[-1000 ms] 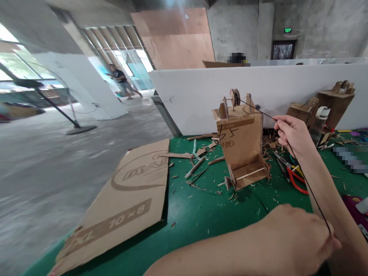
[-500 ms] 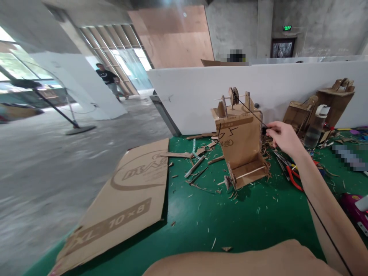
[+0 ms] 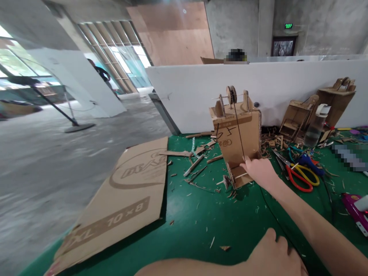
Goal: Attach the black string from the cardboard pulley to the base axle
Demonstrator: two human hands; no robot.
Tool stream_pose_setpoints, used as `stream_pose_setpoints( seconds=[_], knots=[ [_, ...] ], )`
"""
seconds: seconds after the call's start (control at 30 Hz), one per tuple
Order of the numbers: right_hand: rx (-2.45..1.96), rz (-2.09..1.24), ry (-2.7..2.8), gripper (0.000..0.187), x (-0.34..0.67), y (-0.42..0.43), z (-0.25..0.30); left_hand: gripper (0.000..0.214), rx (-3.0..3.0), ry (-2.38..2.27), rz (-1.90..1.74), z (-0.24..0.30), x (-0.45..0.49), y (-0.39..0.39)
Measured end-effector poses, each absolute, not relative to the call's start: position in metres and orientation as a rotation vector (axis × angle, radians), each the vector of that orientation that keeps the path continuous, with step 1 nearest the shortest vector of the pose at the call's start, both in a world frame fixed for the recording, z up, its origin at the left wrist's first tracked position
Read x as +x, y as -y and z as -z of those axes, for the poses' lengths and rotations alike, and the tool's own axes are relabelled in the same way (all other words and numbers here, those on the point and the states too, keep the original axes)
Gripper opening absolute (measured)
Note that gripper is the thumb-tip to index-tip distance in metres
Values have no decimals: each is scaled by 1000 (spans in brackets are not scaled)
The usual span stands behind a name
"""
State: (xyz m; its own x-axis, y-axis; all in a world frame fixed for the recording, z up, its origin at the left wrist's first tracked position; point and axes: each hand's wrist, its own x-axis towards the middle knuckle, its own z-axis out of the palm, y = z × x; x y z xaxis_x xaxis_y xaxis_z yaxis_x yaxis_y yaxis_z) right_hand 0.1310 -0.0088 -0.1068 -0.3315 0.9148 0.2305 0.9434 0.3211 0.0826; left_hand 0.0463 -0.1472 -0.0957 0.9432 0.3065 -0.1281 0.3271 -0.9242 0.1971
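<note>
My right hand [image 3: 258, 171] pinches a black string [image 3: 239, 132] low in front of a cardboard model [image 3: 240, 134]. From a cardboard wheel [image 3: 231, 94] on the model's top the string runs taut down to my fingers. Past the hand, its slack length trails over the table toward me. A thin wooden stick [image 3: 241, 176] crosses the model's base, with a small cardboard disc [image 3: 226, 181] at its left end. At the bottom edge my left hand [image 3: 276, 253] is closed, knuckles up; anything inside its fingers is hidden.
A printed cardboard sheet [image 3: 115, 203] overhangs the green table's [image 3: 201, 226] left edge. Scissors [image 3: 299, 178], a water bottle [image 3: 314, 126] and a purple tool [image 3: 355, 211] are on the right. Cardboard scraps lie around the model. A white partition [image 3: 184, 99] stands behind.
My right hand has moved down and left with the string, from beside the model to before its base. My left hand has come into view at the bottom. A distant person has moved behind the pillar.
</note>
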Motion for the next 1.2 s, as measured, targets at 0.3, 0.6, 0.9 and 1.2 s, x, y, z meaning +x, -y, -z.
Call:
stream_pose_setpoints(
  seconds=[0.3, 0.6, 0.9, 1.2],
  knots=[
    [-1427, 378, 2472, 48, 145, 28, 169, 39, 2545, -983, 70, -12, -22, 36],
    [-1576, 161, 2536, 34, 146, 43, 168, 36, 2711, -1413, -83, 33, -29, -14],
    [-1848, 152, 2491, 36, 147, 36, 165, 26, 2737, -1256, -7, 73, 1, -25],
    [-1774, 207, 2592, 44, 147, 42, 165, 19, 2737, -1247, -4, 87, 7, -27]
  ],
)
